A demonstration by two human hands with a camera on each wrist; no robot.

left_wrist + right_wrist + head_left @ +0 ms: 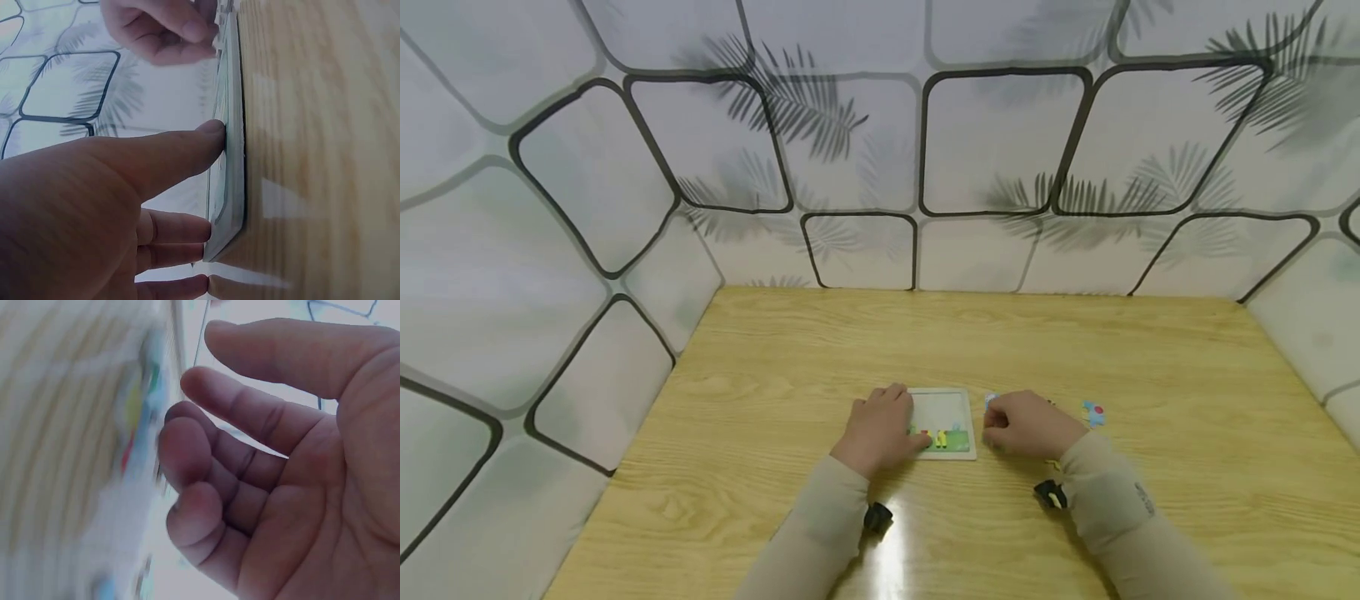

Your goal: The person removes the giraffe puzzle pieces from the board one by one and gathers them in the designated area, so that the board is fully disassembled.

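A pale, shallow puzzle board (940,407) lies on the table, with a green strip and small yellow and red shapes along its near side. My left hand (880,429) rests at the board's left side. In the left wrist view its thumb (209,140) presses on the face while fingertips meet the edge. Just right of the board is my right hand (1033,423), fingers loosely curled and nothing between them in the right wrist view. Beside it, partly hidden, a light-blue piece (990,400) shows. A blurred multicoloured piece (134,406) lies beyond the right fingertips.
A blue puzzle piece with a red spot (1094,413) lies right of the right hand. A yellow bit (1053,464) peeks out under the right wrist. Black wrist-worn devices (877,518) hang at both sleeves. Patterned white walls (865,250) border the wooden table (775,350).
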